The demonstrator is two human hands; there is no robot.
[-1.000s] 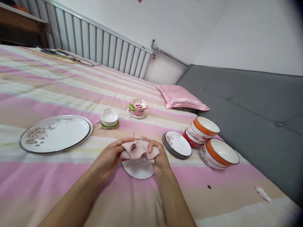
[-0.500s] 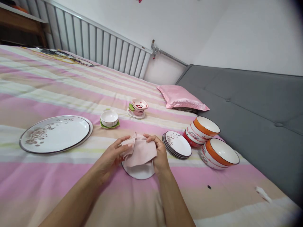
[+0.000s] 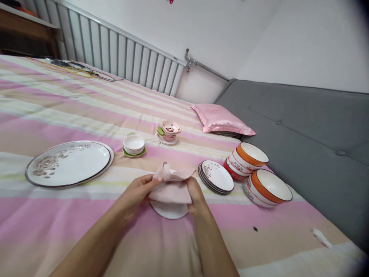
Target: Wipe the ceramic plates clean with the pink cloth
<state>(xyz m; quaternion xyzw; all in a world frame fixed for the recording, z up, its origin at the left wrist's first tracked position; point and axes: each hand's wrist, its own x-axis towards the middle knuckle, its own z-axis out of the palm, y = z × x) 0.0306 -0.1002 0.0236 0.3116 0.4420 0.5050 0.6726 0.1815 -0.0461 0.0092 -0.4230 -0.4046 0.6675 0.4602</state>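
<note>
A pale pink cloth [image 3: 171, 192] is held between my two hands. My left hand [image 3: 142, 192] pinches its left side, the thumb lying on top. My right hand [image 3: 196, 194] grips the right side, its fingers partly hidden behind the fabric. Under the cloth a white plate [image 3: 170, 211] with a dark rim rests on the bed, mostly covered. To the right of my right hand lies a stack of small flower-patterned plates [image 3: 217, 177].
A large oval platter [image 3: 72, 163] lies left on the striped bedspread [image 3: 95, 215]. Beyond my hands are white bowls [image 3: 134, 143] on a green dish and stacked small dishes [image 3: 170, 129]. Orange-rimmed bowls [image 3: 269, 186] stand right, near the grey headboard [image 3: 311, 123]. A pink pillow [image 3: 223, 118] lies farther back.
The cloth's upper edge has been opened out and folded over, spreading further to the right. My right fingers have slipped behind the fabric; the dishes have stayed put.
</note>
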